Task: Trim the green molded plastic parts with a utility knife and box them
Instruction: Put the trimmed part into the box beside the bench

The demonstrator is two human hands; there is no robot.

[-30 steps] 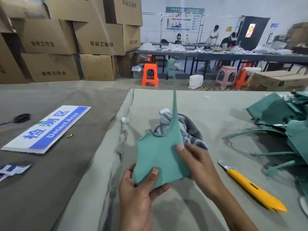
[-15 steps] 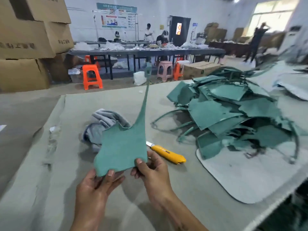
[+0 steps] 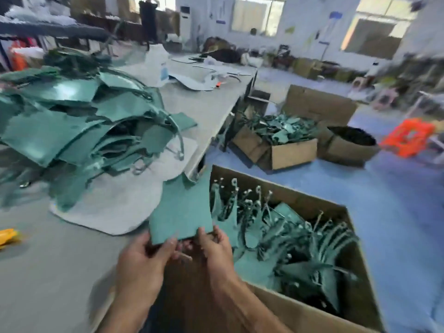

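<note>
I hold one flat green molded part (image 3: 182, 210) by its near edge. My left hand (image 3: 144, 258) pinches its lower left corner and my right hand (image 3: 216, 248) pinches its lower right corner. The part hangs at the table's edge, just left of an open cardboard box (image 3: 360, 272) on the floor that holds several green parts standing on end. A heap of green parts (image 3: 79, 126) lies on the table to the left. The yellow utility knife (image 3: 8, 236) shows at the far left edge, on the table.
A white sheet (image 3: 115, 207) lies under the heap on the grey table (image 3: 60, 272). Two more cardboard boxes (image 3: 288, 150) stand on the blue floor further back, one with green scraps. An orange stool (image 3: 408, 138) is at the right.
My view has swung right, from the table to the floor box. Both hands carried the green part rightward, off the table's middle to the box's left edge. The knife stayed on the table.
</note>
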